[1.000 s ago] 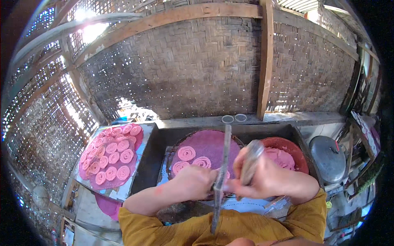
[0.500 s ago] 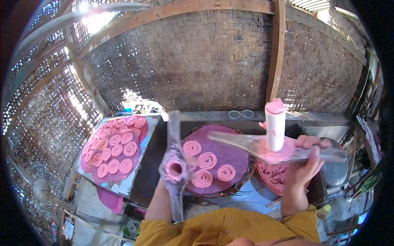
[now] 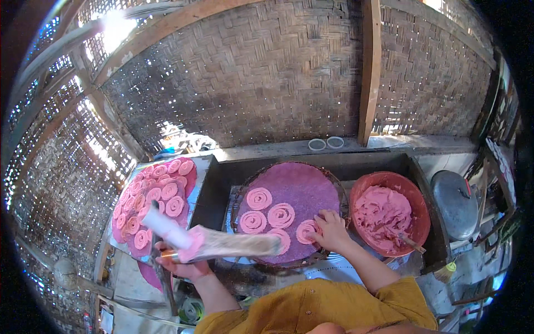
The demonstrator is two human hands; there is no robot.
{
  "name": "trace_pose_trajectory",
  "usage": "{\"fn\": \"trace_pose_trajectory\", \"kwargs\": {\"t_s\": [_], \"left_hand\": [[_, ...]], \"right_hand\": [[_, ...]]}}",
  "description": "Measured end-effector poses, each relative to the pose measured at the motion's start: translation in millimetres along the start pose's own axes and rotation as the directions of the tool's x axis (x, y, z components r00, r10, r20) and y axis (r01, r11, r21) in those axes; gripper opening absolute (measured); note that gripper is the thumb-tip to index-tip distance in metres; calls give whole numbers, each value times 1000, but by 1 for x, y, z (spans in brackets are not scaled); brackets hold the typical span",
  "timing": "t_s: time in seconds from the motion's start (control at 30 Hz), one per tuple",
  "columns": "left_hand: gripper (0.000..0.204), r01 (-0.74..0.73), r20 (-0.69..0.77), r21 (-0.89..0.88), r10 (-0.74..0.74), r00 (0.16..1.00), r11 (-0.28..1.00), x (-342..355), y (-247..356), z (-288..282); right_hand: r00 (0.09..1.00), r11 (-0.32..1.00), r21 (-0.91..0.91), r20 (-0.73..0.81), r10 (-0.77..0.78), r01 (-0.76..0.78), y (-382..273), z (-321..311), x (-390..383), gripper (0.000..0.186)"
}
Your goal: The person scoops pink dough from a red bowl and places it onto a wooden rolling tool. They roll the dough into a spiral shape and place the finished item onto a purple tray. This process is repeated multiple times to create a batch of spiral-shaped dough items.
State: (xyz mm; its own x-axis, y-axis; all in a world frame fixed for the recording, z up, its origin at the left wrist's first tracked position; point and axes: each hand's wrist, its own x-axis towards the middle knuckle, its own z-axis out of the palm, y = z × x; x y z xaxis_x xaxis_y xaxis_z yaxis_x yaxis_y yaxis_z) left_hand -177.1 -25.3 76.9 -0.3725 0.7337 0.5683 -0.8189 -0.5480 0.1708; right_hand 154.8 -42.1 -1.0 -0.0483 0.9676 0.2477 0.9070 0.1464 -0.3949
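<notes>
My left hand (image 3: 186, 267) grips the two parts of a wooden dough press. One part, a plunger (image 3: 167, 228) with a white cylinder and a wooden handle, is tilted sideways, its handle end reaching over the near left of the round tray. The other part, a wooden bar (image 3: 161, 281), runs down beside the same hand, mostly hidden. On the tray's purple sheet (image 3: 300, 189) lie several pink dough spirals (image 3: 281, 215). My right hand (image 3: 332, 231) rests at the right edge of one dough spiral (image 3: 305, 231), its thumb and fingers closed around that edge.
Right of the tray, a red basin (image 3: 421, 211) holds pink dough (image 3: 384, 209) and a wooden-handled tool (image 3: 411, 242). A lidded metal pot (image 3: 453, 203) stands farther right. On the left, a board (image 3: 201, 181) carries more dough spirals. Two rings (image 3: 317, 145) lie on the back ledge.
The plunger has left my right hand and is now with the other press part in my left hand, farther left. My right hand has come down onto a spiral, uncovering the basin.
</notes>
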Motion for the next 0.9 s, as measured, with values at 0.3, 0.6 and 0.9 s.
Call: {"fn": "trace_pose_trajectory", "kwargs": {"t_s": [0.3,0.6,0.9], "left_hand": [[37,-49,-3,59,49,999,997,-1,33,-32],[36,-4,-213,366,88,973,931,16,3,-28],[37,163,-285,545,0,958,822,34,-46,-32]], "right_hand": [[989,969,224,79,-124,103,2,15,-2,31],[961,483,863,9,277,-147,58,-86,-13,23],[635,581,-510,86,768,-634,227,-65,-133,28]]}}
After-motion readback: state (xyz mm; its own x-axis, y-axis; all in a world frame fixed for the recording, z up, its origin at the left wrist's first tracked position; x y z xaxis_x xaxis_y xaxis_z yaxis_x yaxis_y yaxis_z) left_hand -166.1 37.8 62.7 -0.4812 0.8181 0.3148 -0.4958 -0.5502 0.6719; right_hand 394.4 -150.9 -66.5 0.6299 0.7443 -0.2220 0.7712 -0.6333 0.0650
